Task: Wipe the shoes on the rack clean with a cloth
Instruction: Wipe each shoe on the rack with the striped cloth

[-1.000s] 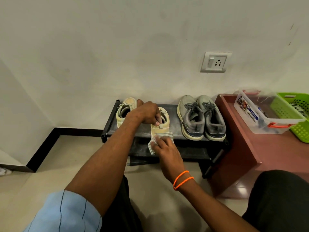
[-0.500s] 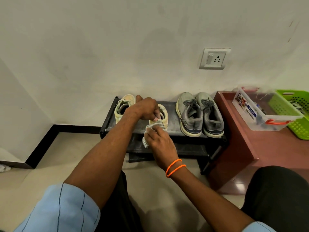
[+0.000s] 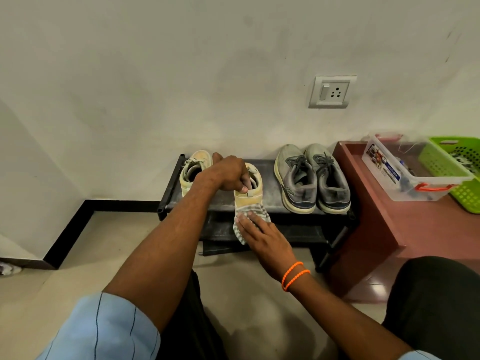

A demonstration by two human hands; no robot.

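Observation:
A low black shoe rack [image 3: 270, 196] stands against the wall. On its top shelf sits a pair of cream shoes, one at the far left [image 3: 193, 171] and one nearer the middle [image 3: 250, 193]. My left hand [image 3: 228, 175] grips the collar of that middle cream shoe from above. My right hand [image 3: 262, 235] lies flat with straight fingers on a striped grey-white cloth [image 3: 249, 216], pressing it against the heel of the same shoe. A pair of grey lace-up shoes [image 3: 311, 180] stands to the right on the shelf.
A reddish-brown low table [image 3: 405, 224] adjoins the rack on the right, carrying a clear plastic box [image 3: 405, 178] and a green basket [image 3: 457, 172]. A wall socket [image 3: 331, 92] is above the rack. A lower rack shelf [image 3: 298, 235] sits behind my right hand.
My right hand has flattened out and slid the cloth down over the heel of the cream shoe. My left hand keeps its hold on the shoe.

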